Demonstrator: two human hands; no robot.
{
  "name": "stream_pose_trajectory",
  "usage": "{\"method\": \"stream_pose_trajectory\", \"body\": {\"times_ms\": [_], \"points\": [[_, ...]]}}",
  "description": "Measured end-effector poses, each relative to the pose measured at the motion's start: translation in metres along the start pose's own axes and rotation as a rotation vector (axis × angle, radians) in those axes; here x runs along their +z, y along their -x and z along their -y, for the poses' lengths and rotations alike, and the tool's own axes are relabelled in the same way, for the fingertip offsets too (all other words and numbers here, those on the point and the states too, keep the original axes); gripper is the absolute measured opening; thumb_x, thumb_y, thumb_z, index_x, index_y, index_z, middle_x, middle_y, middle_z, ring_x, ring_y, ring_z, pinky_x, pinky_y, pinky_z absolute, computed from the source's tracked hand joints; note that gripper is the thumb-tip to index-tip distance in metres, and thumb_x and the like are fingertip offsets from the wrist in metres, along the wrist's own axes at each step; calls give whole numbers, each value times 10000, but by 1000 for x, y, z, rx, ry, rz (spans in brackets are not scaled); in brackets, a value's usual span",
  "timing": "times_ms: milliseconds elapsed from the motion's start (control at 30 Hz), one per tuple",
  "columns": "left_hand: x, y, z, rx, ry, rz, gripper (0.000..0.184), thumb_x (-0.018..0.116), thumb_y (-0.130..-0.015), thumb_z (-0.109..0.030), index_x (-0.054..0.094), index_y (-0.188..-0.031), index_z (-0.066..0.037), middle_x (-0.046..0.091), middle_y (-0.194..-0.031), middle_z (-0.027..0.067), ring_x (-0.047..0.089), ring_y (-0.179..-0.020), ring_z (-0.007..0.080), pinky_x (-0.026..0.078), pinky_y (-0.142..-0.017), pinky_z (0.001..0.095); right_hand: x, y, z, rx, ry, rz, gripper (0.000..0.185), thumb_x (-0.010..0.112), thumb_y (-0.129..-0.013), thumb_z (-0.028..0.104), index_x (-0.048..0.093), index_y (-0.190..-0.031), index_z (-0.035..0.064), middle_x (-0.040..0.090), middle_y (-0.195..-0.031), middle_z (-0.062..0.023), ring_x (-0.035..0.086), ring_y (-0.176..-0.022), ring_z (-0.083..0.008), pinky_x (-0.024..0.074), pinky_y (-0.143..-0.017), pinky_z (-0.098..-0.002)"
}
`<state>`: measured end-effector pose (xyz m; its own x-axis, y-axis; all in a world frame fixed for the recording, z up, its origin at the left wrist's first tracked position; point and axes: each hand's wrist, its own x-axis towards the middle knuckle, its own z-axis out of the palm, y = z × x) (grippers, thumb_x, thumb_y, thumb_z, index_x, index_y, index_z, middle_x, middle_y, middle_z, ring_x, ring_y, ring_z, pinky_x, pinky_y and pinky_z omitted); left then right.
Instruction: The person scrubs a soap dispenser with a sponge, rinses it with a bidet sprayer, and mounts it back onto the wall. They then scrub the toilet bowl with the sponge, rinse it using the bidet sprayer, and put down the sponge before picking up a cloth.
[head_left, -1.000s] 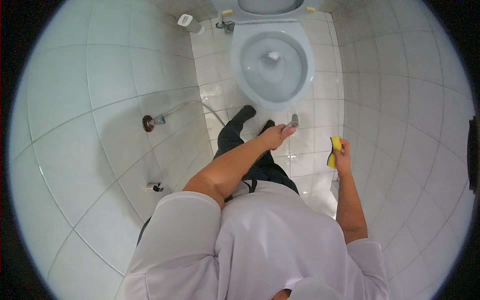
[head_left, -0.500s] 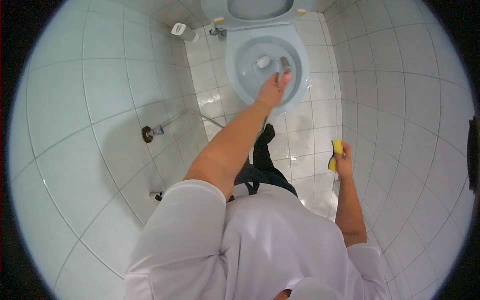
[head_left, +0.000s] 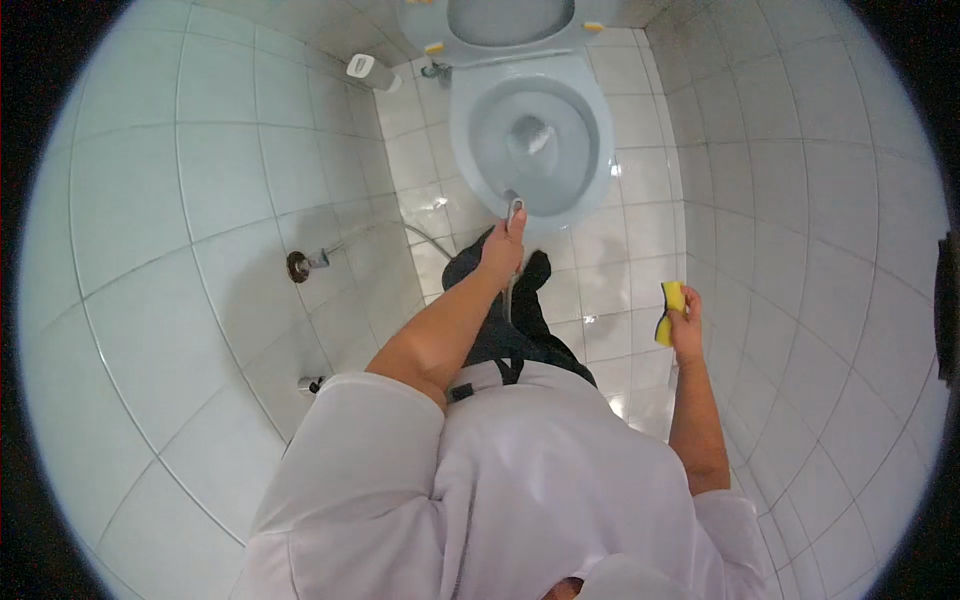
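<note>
My left hand is closed around a handheld bidet sprayer, whose head sits at the front rim of the toilet bowl. A thin hose hangs below that hand, in front of my dark trousers. Water in the bottom of the bowl looks rippled and bright. Off to the right, away from the toilet, my right hand grips a yellow sponge with a dark scrubbing side.
The raised toilet seat leans back behind the bowl. A grey-and-white container stands at the left wall. On that wall are a water valve, with its hose, and a tap. Tiled walls enclose both sides; the floor tiles look shiny.
My left hand has drawn the sprayer back from over the bowl to its front rim, nearer my body. My right hand and the sponge have hardly moved.
</note>
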<state>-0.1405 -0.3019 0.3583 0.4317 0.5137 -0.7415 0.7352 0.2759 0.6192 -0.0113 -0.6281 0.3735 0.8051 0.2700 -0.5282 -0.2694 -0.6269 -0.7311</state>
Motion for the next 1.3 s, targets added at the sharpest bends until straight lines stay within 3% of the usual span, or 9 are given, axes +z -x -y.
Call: {"method": "stream_pose_trajectory", "body": {"times_ms": [333,400,600,833,900,1033,1133,1200,1300], "points": [[72,52,-6,-56,-163,443,633,342,-776,-590,476,-991,-10,526,-643,152,517,-496,225,412,-453,330,2,5,5,108,-25,14,473,434,-684,-23,356,-1126,126,448,-1043,-106,472,-889,-200,401,-748,-299],[85,65,-15,408,-266,502,615,358,-779,-576,488,-967,-4,549,-755,183,553,-686,273,430,-620,358,7,10,23,201,-109,-47,476,429,-684,-24,355,-1125,136,458,-1015,-111,474,-858,-205,412,-715,-312],[68,44,-21,514,-222,251,567,392,-784,-544,493,-946,-10,545,-763,162,537,-738,269,411,-657,359,12,-8,8,145,-266,-46,482,475,-702,35,346,-1148,164,465,-970,-106,486,-781,-202,417,-662,-311],[-41,55,2,489,-383,484,542,424,-797,-484,456,-1056,-9,459,-632,73,455,-565,168,406,-517,324,8,-5,-2,142,-153,-52,463,461,-702,49,342,-1140,143,468,-942,-108,475,-777,-192,415,-659,-310],[-65,70,9,91,-338,621,661,436,-754,-547,447,-1111,9,543,-917,240,532,-872,302,407,-758,346,9,8,-3,147,-138,-80,445,433,-702,23,345,-1128,116,480,-882,-89,470,-735,-167,416,-631,-283],[-97,39,79,148,-106,0,662,418,-766,-543,414,-1120,17,556,-709,168,552,-637,267,443,-600,327,18,43,11,185,-114,-68,451,427,-696,19,344,-1128,117,472,-931,-101,474,-777,-175,420,-644,-288],[-132,0,118,542,-94,-218,644,388,-774,-556,419,-1048,26,507,-589,113,504,-488,223,437,-492,299,24,70,10,160,-23,-69,454,432,-697,29,343,-1132,124,465,-965,-101,472,-794,-177,419,-659,-292],[-154,34,74,65,525,-252,590,372,-773,-571,427,-952,-11,461,-551,86,443,-411,186,417,-425,296,30,89,11,165,-72,-104,455,432,-698,29,344,-1133,130,464,-968,-99,470,-801,-177,417,-666,-292],[-160,42,84,-11,595,-247,557,350,-772,-589,422,-845,-41,398,-491,46,377,-361,145,345,-346,288,37,125,25,198,-122,-139,456,431,-697,23,346,-1132,135,462,-973,-95,467,-818,-176,414,-677,-294]]}}
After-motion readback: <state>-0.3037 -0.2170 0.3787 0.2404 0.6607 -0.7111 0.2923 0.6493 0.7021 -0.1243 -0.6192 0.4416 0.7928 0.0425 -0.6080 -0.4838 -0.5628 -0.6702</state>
